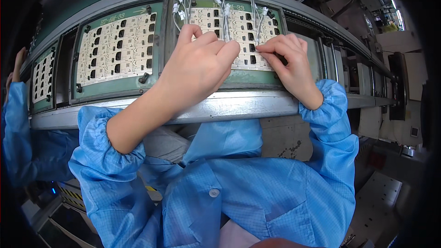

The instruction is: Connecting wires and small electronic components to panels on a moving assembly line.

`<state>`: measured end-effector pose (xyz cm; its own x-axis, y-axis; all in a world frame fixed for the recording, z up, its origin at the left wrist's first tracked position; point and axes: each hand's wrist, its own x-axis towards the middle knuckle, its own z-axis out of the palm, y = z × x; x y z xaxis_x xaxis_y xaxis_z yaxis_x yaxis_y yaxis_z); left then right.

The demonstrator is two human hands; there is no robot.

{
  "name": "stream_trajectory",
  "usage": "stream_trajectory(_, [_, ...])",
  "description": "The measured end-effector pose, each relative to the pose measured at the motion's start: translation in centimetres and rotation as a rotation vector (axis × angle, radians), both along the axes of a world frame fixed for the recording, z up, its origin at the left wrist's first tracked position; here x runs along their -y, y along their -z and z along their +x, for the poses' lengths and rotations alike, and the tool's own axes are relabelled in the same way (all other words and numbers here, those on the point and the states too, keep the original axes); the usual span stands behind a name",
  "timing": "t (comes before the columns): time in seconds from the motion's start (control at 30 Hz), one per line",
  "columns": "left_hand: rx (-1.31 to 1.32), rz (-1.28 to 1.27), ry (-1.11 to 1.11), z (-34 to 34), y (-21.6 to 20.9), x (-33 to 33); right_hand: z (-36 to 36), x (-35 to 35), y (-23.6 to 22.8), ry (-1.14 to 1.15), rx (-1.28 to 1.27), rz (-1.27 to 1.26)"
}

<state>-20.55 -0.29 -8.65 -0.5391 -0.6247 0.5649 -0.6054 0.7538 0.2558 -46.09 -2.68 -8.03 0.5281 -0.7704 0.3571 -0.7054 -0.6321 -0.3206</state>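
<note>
My left hand point(202, 64) lies curled on a white circuit panel point(239, 25) held in a green carrier, with thin white wires between its fingers. My right hand point(289, 59) presses its fingertips onto a black connector at the panel's lower right. Several white wires with small white plugs point(225, 4) stand up from the panel's black sockets. Both forearms are in blue smock sleeves.
A second green carrier point(158, 41) with a white panel sits to the left on the metal conveyor rail point(239, 105), and a third carrier point(43, 76) further left. Another person's blue sleeve and hand point(16, 92) are at the far left. Machine parts crowd the right.
</note>
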Motion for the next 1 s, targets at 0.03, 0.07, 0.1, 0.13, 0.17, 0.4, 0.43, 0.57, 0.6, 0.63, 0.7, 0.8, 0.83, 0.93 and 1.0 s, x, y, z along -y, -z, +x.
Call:
stream_trajectory(0.03, [-0.003,-0.036,-0.02,0.0,0.1,0.0,-0.2,0.0,0.0,-0.027,0.006,-0.009])
stream_trajectory(0.07, [-0.007,-0.03,-0.023,0.0,0.1,0.0,-0.4,-0.1,0.0,-0.029,0.002,-0.003])
stream_trajectory(0.1, [-0.023,-0.033,-0.035,-0.1,0.0,0.1,-0.5,-0.1,0.0,-0.021,0.005,0.018])
stream_trajectory(0.13, [-0.039,-0.035,-0.049,-0.2,0.0,0.2,-0.6,-0.2,0.0,-0.013,0.009,0.039])
stream_trajectory(0.17, [-0.042,-0.028,-0.05,-0.2,0.0,0.2,-0.5,-0.1,-0.1,-0.014,0.006,0.046])
stream_trajectory(0.4, [-0.073,0.012,-0.067,0.0,0.3,0.3,-0.3,1.1,-0.2,-0.042,0.021,0.027])
stream_trajectory(0.43, [-0.077,-0.004,-0.055,0.0,0.4,0.3,-0.3,1.2,-0.2,-0.052,0.004,0.006])
stream_trajectory(0.57, [-0.071,0.0,-0.049,0.0,0.5,0.3,0.0,1.1,-0.6,-0.086,-0.062,-0.058])
stream_trajectory(0.6, [-0.045,0.023,-0.063,0.2,0.3,0.2,0.0,1.1,-0.7,-0.088,-0.061,-0.058])
stream_trajectory(0.63, [-0.018,0.046,-0.078,0.3,0.2,0.1,-0.2,1.1,-0.8,-0.113,-0.072,-0.078])
stream_trajectory(0.7, [-0.016,0.052,-0.076,0.3,0.2,0.1,-0.5,1.1,-0.8,-0.14,-0.084,-0.096])
stream_trajectory(0.8, [-0.02,0.06,-0.068,0.2,0.4,0.1,-0.7,1.8,-0.6,-0.155,-0.084,-0.065])
stream_trajectory(0.83, [-0.024,0.063,-0.063,0.1,0.5,0.0,-0.8,1.9,-0.6,-0.181,-0.097,-0.084])
stream_trajectory(0.93, [-0.041,0.074,-0.03,0.3,0.4,0.1,-0.7,1.9,-0.7,-0.214,-0.126,-0.135])
stream_trajectory(1.0, [-0.052,0.074,-0.015,0.2,0.6,0.3,-0.6,1.9,-0.6,-0.223,-0.138,-0.166])
